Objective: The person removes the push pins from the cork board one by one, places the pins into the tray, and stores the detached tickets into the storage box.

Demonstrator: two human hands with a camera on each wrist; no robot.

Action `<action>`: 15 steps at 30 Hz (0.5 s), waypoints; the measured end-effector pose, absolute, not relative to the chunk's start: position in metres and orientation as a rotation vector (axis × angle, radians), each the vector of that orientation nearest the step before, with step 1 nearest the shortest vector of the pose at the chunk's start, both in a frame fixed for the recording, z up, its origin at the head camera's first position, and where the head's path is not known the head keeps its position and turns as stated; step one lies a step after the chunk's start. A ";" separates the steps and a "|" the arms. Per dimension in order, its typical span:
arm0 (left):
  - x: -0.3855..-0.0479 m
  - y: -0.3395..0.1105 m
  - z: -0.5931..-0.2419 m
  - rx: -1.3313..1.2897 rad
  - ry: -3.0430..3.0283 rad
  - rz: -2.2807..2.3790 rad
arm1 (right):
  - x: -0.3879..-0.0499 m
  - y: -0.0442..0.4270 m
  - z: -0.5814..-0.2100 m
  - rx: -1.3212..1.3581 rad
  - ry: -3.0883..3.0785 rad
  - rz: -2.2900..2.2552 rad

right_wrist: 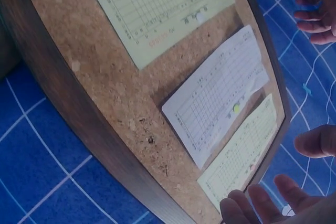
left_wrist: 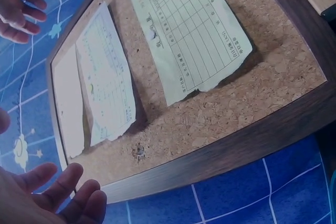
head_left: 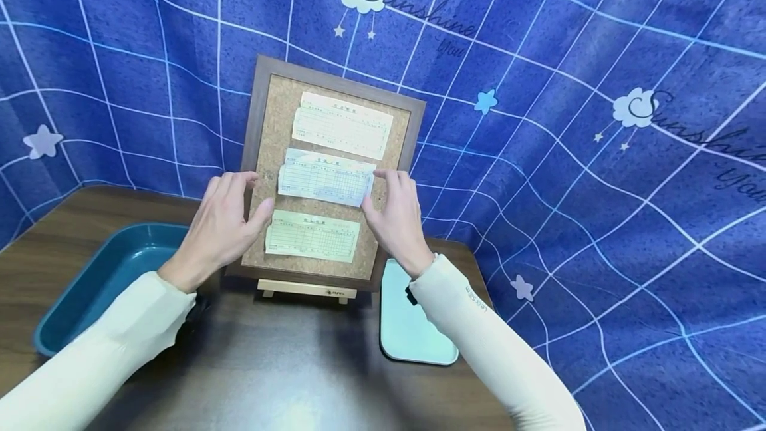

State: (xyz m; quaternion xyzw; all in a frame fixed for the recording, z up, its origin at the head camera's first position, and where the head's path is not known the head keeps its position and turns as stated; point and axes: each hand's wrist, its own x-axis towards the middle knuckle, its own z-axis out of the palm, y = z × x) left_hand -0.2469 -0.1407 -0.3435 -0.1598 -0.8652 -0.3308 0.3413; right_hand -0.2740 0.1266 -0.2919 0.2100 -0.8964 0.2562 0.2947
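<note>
**Loose fingers flank the middle slip**

Here's the cork board [head_left: 272, 102], tilted above a wooden ledge [head_left: 299, 289], with three slips on it: cream slip [head_left: 342, 125] far, bluish slip [head_left: 323, 179] in the middle, green slip [head_left: 312, 237] near. The left hand [head_left: 218, 221] hovers by the left frame, fingers released, and bare cork separates it from the bluish slip's ragged left edge. The right hand [head_left: 395, 215] crowds that slip's right edge, thumb and fingers parted, gripping nothing (the right wrist view shows the gap nicely). A yellow-green pin [right_wrist: 237, 108] sits in the bluish slip, with strips of cork on its far and near sides. A teal tray [head_left: 126, 271] lies left, a pale tray [head_left: 413, 341] right, and tabletop [head_left: 269, 364] runs nearward between them.
</note>
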 end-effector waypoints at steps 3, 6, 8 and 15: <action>-0.250 -0.140 -0.342 -0.404 -2.252 -0.866 | -0.277 0.124 -0.289 0.545 -2.391 0.693; -0.253 -0.138 -0.340 -0.398 -2.253 -0.866 | -0.280 0.123 -0.287 0.527 -2.405 0.692; -0.256 -0.137 -0.339 -0.393 -2.252 -0.856 | -0.282 0.122 -0.286 0.516 -2.416 0.680; -0.265 -0.132 -0.337 -0.391 -2.271 -0.843 | -0.292 0.121 -0.282 0.468 -2.451 0.660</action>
